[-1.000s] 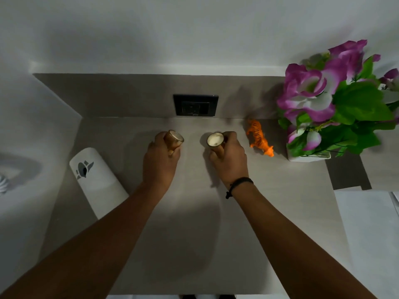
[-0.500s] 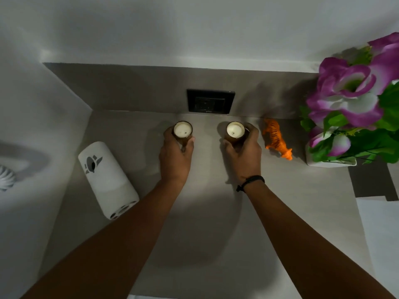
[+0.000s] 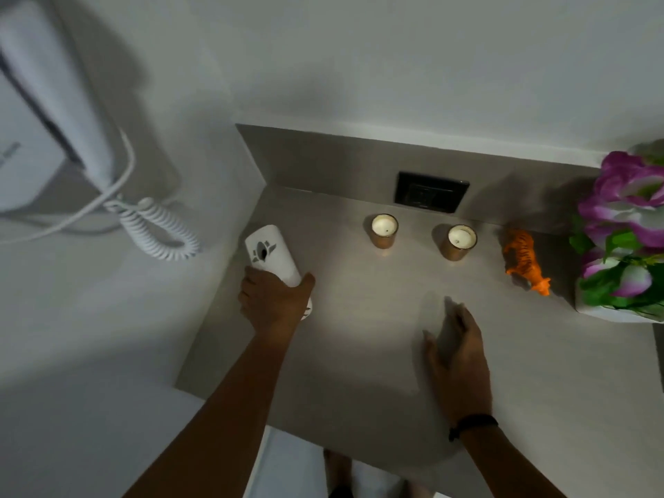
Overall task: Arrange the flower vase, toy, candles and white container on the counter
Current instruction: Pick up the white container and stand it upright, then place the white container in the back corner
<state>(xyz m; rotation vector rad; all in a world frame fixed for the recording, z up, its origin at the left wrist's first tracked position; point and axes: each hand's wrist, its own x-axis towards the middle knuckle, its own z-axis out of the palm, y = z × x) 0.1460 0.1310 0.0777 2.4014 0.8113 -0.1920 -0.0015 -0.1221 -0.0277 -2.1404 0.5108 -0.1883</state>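
Two candles in brown glass cups stand upright near the back of the grey counter (image 3: 359, 354), one (image 3: 384, 230) on the left and one (image 3: 461, 241) on the right. My left hand (image 3: 275, 300) grips the lower end of the white container (image 3: 270, 255), which lies on its side at the counter's left edge. My right hand (image 3: 458, 357) hovers over the counter's middle, empty, fingers extended. An orange toy tiger (image 3: 525, 260) stands to the right of the candles. The flower vase (image 3: 623, 242) with purple flowers sits at the far right, cut off by the frame.
A black wall socket (image 3: 431, 191) is set in the backsplash behind the candles. A white wall phone (image 3: 39, 131) with a coiled cord (image 3: 158, 231) hangs on the left wall. The counter's front edge runs near my forearms.
Both hands have let go of the candles, which now stand upright. My left hand moved left and took hold of the white container. My right hand pulled back. The view swung left.
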